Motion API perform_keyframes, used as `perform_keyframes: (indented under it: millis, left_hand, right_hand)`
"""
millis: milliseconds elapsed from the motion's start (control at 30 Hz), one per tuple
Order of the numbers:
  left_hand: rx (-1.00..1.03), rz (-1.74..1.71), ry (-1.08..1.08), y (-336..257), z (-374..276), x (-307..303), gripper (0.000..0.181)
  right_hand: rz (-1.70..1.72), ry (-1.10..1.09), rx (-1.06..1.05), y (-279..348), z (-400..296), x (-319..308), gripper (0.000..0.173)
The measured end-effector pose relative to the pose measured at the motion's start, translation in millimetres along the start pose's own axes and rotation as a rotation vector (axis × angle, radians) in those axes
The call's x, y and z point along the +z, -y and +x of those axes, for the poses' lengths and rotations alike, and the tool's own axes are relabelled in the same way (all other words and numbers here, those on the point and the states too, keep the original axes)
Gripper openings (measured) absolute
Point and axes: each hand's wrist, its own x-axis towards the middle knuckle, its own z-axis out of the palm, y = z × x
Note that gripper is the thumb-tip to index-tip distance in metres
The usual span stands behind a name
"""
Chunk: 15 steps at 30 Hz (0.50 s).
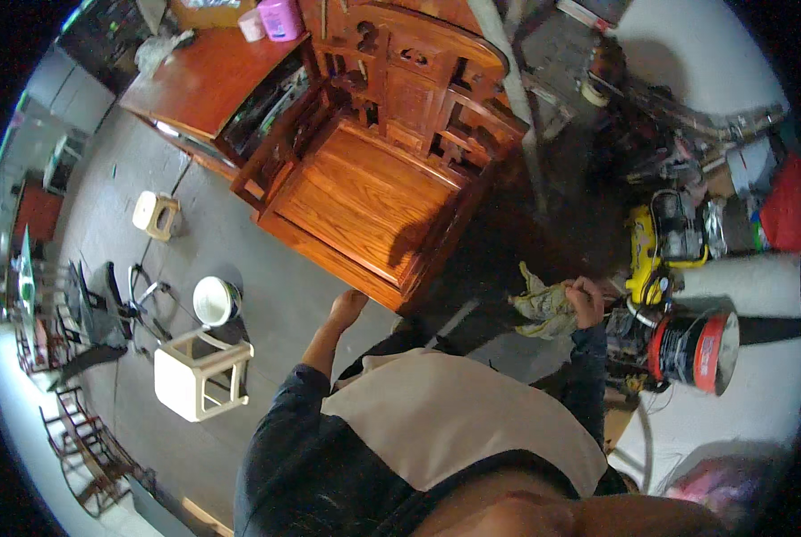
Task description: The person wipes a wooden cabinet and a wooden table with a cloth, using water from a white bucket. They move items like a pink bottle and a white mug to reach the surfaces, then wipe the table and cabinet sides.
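Before me is a carved wooden armchair (367,198) with a broad, glossy seat panel and an openwork back. My left hand (348,309) is at the lower front edge of its seat frame; the fingers are hidden, so their grip on the wood cannot be made out. Off the chair's right side, my right hand (586,302) grips a crumpled yellowish cloth (545,305) that hangs towards the chair. A dark shadow falls on the right front part of the seat.
A reddish wooden cabinet (215,87) adjoins the chair's left side, bearing a pink container (281,19). On the left floor are a white bucket (212,301), a pale plastic stool (178,382) and a smaller stool (148,211). A yellow air compressor (645,248) and a black-and-red drum (686,352) stand right.
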Motion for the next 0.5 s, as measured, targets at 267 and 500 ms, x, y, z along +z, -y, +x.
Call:
perform_keyframes:
  millis: [267, 500]
  left_hand:
    - [0.042, -0.06, 0.033, -113.9, 38.6, 35.0, 0.064]
    - [-0.255, 0.188, -0.086, -124.6, 44.6, 101.0, 0.045]
  right_hand:
    - [-0.162, 0.437, -0.229, 127.1, 240.2, 102.0, 0.029]
    - [-0.376, 0.265, -0.531, 170.6, 424.0, 202.0, 0.034]
